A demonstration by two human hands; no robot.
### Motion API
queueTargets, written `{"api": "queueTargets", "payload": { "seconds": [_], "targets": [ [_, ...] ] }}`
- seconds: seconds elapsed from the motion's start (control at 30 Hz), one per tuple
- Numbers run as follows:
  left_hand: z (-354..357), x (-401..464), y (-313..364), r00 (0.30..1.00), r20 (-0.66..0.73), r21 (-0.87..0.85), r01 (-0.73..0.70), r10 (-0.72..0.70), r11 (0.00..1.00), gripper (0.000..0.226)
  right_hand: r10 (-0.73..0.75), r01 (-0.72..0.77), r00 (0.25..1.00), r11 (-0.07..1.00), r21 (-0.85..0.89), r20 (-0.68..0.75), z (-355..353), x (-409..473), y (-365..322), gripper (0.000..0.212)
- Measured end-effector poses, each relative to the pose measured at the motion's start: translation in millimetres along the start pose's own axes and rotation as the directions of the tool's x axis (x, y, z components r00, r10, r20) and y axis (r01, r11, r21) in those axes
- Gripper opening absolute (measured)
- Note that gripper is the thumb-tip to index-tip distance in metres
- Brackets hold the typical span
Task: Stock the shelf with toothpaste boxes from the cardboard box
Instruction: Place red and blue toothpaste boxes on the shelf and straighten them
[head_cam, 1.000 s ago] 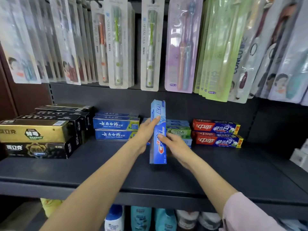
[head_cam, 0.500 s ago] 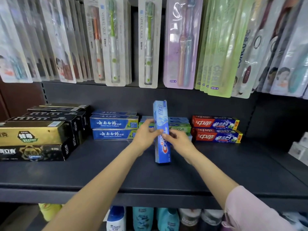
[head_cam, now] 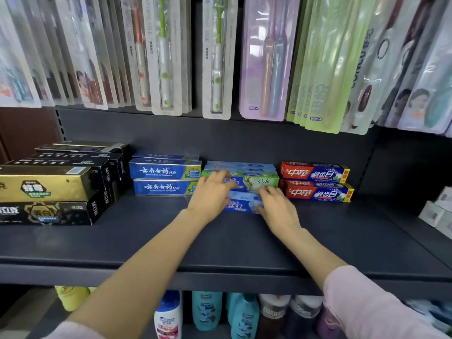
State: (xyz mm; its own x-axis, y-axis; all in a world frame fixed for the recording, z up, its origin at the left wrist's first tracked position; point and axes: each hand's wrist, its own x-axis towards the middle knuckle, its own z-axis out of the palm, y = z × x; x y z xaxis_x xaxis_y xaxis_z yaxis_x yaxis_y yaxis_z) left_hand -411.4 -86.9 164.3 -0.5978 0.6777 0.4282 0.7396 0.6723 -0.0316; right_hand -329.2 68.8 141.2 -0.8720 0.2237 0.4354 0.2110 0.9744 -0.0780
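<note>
Both hands on a blue toothpaste box at the shelf

From the head camera I see my left hand [head_cam: 212,195] and right hand [head_cam: 276,207], fingers straight, pressing the blue toothpaste box [head_cam: 242,203] lying flat on the dark shelf [head_cam: 220,243], beneath a green box [head_cam: 254,180].

Both arms extend forward, converging toward the centre. Left hand [head_cam: 210,195]: palm down, fingers extended and slightly spread, forearm bare. Right hand [head_cam: 276,206]: palm down, fingers extended forward, pink sleeve [head_cam: 362,302] covering the upper forearm. The hands are near, not touching.
</note>
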Motion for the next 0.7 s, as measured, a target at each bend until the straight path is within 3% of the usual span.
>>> {"api": "queueTargets", "payload": {
  "seconds": [0.1,0.27,0.43,0.57,0.7],
  "targets": [
    [5.8,-12.7,-13.5,0.993,0.045,-0.034,0.115,-0.114,0.993,0.036,0.007,-0.011,0.999,0.995,-0.103,-0.038,8.1,-0.3,1.1,0.042],
    [8.2,-21.1,-13.8,0.986,0.105,-0.043,0.135,-0.130,0.990,0.041,-0.032,0.032,0.999,0.992,-0.126,0.002,8.4,2.8,1.2,0.043],
    [4.4,-24.7,0.4,0.983,0.048,-0.092,0.178,-0.175,0.980,0.042,-0.027,0.017,0.985,0.998,0.057,0.173,-8.6,0.8,1.7,0.051],
    [-1.8,-30.7,20.7,0.985,-0.038,-0.229,0.157,-0.169,0.961,0.038,-0.006,-0.016,0.993,0.984,0.179,0.122,-26.5,-22.3,-0.1,0.043],
    [-14.0,-44.0,63.1,0.977,-0.006,-0.369,0.198,-0.215,0.908,0.031,0.022,-0.038,0.997,0.970,0.241,0.069,-48.1,-58.3,8.4,0.033]
  ]
}}
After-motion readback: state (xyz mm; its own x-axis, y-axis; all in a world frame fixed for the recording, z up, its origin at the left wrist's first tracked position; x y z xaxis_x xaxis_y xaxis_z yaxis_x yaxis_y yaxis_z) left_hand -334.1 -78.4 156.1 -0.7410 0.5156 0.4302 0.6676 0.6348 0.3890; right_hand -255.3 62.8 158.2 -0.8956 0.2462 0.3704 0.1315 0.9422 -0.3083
